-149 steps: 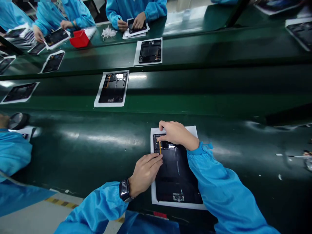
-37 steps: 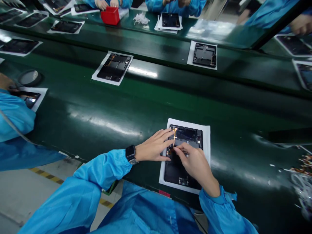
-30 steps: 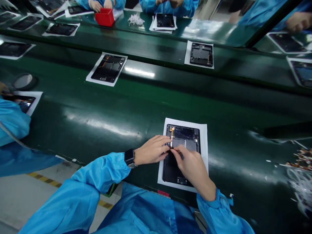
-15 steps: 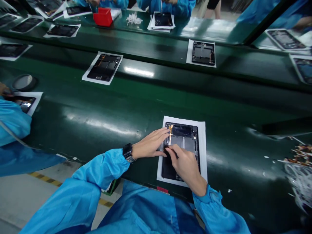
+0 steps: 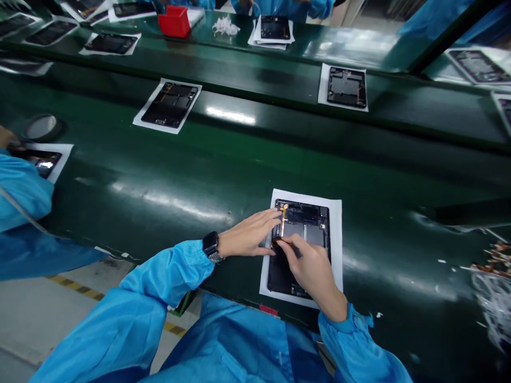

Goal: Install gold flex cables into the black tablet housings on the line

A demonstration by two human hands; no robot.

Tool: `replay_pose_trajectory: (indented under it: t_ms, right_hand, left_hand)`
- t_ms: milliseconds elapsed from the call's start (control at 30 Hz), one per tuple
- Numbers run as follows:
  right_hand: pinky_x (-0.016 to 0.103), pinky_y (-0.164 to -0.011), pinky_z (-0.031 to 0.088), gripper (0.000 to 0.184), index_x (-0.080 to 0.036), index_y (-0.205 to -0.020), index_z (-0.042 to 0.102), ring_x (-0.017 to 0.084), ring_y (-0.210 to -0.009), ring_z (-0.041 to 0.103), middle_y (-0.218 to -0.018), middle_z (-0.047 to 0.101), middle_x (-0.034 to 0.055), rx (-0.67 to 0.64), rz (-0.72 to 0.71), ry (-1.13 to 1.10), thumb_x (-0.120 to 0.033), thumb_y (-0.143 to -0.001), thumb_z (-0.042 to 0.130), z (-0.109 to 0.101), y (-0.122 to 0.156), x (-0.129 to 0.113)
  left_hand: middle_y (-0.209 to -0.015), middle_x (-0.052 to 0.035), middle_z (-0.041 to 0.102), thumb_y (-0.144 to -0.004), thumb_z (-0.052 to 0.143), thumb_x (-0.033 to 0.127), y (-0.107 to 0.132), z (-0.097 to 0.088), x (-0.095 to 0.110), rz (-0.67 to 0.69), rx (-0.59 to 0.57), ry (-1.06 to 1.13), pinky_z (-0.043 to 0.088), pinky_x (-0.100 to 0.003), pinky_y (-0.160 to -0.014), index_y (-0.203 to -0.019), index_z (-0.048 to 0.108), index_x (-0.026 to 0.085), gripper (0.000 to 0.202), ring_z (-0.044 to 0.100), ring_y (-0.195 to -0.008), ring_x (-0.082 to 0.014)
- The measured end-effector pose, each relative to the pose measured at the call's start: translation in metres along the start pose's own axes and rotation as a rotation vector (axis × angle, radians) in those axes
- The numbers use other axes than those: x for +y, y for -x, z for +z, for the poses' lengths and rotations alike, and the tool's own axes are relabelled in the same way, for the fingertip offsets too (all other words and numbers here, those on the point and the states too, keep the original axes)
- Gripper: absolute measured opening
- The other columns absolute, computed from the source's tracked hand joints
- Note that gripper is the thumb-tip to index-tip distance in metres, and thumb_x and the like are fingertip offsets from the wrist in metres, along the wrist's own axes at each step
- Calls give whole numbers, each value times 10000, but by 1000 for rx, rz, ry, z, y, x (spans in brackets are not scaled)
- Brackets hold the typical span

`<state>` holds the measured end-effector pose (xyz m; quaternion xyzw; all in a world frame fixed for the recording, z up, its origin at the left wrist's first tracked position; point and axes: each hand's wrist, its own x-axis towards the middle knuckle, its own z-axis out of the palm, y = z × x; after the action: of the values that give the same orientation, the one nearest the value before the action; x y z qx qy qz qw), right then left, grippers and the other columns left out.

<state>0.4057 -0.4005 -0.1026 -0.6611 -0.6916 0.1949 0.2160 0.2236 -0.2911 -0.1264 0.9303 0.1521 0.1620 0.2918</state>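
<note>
An opened tablet (image 5: 293, 271) lies on a white sheet (image 5: 336, 255) in front of me, its dark inside facing up. An orange ribbon cable (image 5: 283, 221) runs along its upper left part. My left hand (image 5: 253, 231) rests flat with fingers stretched over the tablet's left edge, fingertips beside the cable. Thumb and forefinger of my right hand (image 5: 309, 266) are pinched together at the cable's lower end, above the dark lower half. A small orange bit shows at these fingertips, but what they grip is hidden.
More opened tablets, such as one at centre left (image 5: 171, 106) and one at right (image 5: 346, 86), lie on white sheets. Left, a co-worker's sleeve (image 5: 24, 186) reaches a tablet near a roll of tape (image 5: 43, 127). A red bin (image 5: 174, 22) stands behind; tangled white strips (image 5: 493, 303) lie at right.
The view has shifted slightly, so the tablet and hands appear a little further right. Both hands keep nearly the same pose over the tablet.
</note>
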Motion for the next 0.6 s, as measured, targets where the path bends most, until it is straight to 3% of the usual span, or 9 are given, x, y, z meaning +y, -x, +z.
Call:
replay_pose_trajectory:
  t_ms: [233, 333, 467, 600]
  right_hand:
    - [273, -531, 324, 233, -176, -811, 602, 205, -592, 644, -682, 680, 61, -75, -183, 313, -248, -984, 464, 3, -16, -23]
    - [268, -547, 378, 192, -178, -871, 638, 204, -613, 661, -727, 704, 60, -48, -132, 207, -250, -975, 494, -4, -16, -19]
    - [261, -693, 499, 144, -209, -944, 679, 195, -774, 701, -877, 737, 39, 311, 148, -187, -311, -947, 577, -25, 11, 11]
    - [329, -765, 538, 206, -185, -918, 707, 231, -794, 695, -865, 727, 66, 659, 401, -287, -383, -870, 678, -35, 60, 39]
  left_hand:
    - [-1487, -238, 344, -862, 678, 346, 0, 1, -1, 13, -1, 22, 295, -479, -1184, -1375, 351, 98, 657, 260, -1446, -307]
    - [-1492, -229, 340, -844, 702, 353, 0, -2, 0, 9, 1, 26, 306, -480, -1178, -1347, 392, 116, 638, 262, -1445, -306]
    - [-1506, -186, 335, -855, 693, 380, -1, -6, 4, 29, -27, 8, 325, -502, -1158, -1245, 513, 170, 478, 271, -1439, -311]
    - [-1488, -171, 369, -926, 603, 354, -1, -3, 6, -16, 33, -4, 332, -502, -1149, -1317, 487, 172, 446, 273, -1437, -295]
